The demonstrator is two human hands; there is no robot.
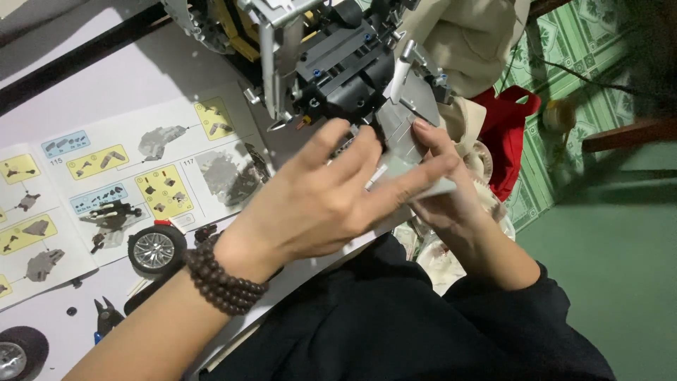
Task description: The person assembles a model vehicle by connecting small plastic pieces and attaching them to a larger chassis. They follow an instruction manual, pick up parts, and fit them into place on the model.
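Dark cloth of the person's own lap fills the nearest part of the view at six o'clock, and the two forearms rise out of it toward the work. A bracelet of brown wooden beads circles the left wrist. Beyond it, the left hand lies flat with its fingers spread across a grey panel, its grip wide and pressing rather than closed, which looks like a way of bracing the piece. At three o'clock of that hand, the right hand comes up from below; its fingers and thumb pinch the panel's edge, a closed grip that seems meant to steady the part against the model. The panel sits just above centre, touching the black-and-grey brick-built vehicle model that stands at twelve o'clock on the pale counter. At nine o'clock an open instruction booklet lies flat, its white pages carrying yellow and light-blue boxes of small part drawings, likely kept open beside the build for reference. A loose wheel with a silver rim rests on the booklet's lower edge, and another wheel shows at eight o'clock. Farther off at two o'clock lie beige cloth, a red bag and a green patterned floor.
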